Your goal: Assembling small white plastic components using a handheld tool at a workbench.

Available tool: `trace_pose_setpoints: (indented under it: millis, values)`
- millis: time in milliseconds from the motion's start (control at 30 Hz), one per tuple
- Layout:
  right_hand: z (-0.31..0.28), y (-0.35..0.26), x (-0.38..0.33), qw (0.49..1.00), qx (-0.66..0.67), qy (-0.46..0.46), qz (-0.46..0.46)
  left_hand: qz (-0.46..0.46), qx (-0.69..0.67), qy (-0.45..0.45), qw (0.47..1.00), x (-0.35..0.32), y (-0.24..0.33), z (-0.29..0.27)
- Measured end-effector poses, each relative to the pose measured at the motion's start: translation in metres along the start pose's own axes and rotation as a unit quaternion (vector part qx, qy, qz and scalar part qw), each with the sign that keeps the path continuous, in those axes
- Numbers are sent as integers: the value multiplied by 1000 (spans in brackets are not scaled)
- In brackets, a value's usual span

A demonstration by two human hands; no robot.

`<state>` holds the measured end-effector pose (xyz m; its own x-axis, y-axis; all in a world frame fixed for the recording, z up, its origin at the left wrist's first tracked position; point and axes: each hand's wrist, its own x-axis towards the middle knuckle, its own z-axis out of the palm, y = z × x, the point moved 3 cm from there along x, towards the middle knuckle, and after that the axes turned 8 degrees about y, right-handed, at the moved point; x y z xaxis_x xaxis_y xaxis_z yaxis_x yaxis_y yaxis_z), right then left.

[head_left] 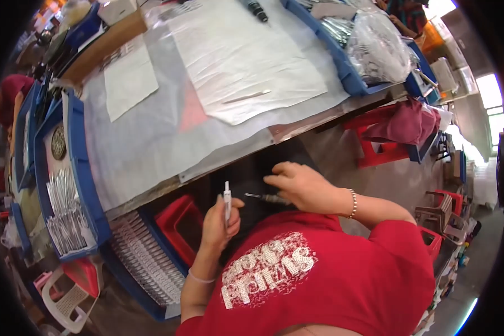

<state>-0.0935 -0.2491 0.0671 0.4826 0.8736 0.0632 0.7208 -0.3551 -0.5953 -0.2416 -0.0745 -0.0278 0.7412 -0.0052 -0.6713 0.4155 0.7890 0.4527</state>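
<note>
Held slim white tube (pixel 227 206) upright in left hand (pixel 220 224), with fingers wrapped around its lower part and narrow tip pointed toward sheet-covered workbench (pixel 145 148), just short of its near edge. Had right hand (pixel 303 189) just off same edge of workbench, right of left hand, with fingers bent and partly spread. Saw slim dark tool (pixel 273 198) right under it, with thin silver tip aimed toward tube, not touching it. Couldn't tell if gripped or only touched; blurred and partly hidden by right hand.

Saw large white sheet (pixel 246 56) across middle of workbench, with thin pale rod (pixel 246 97) on its near part and dark driver-like tool (pixel 256 11) at workbench far side. Found blue tray (pixel 89 185) with silver rods (pixel 67 215) at workbench left end. Spotted second blue tray (pixel 341 67) with clear plastic bag (pixel 379 47) at workbench right end. Noted blue crate (pixel 117 273) of slim pale parts (pixel 145 257) below workbench near edge, toward left, beside red stool (pixel 176 218). Saw maroon cloth (pixel 409 123) draped on another red stool (pixel 369 148), below workbench right end.
</note>
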Motion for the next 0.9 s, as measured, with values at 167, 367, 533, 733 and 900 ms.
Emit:
trace_pose_setpoints:
  millis: [167, 367, 533, 733, 900]
  values:
    - [-115, 59, -3, 943, -126, 304, 47, -42, -81, -121, 989, -21, 28, 41]
    - [-184, 138, -9, 906, -265, 309, 118, -57, 47, -80, 994, -15, 32, 87]
    - [-210, 230, 17, 966, -209, 109, 109, 112, 312, -25, 943, -19, 29, 107]
    - [-228, 204, 0, 929, -225, 273, 110, 451, 580, 94, 672, -19, 35, 115]
    - [-101, 35, -2, 943, -51, 302, -131, 419, 668, 123, 602, -17, 23, 107]
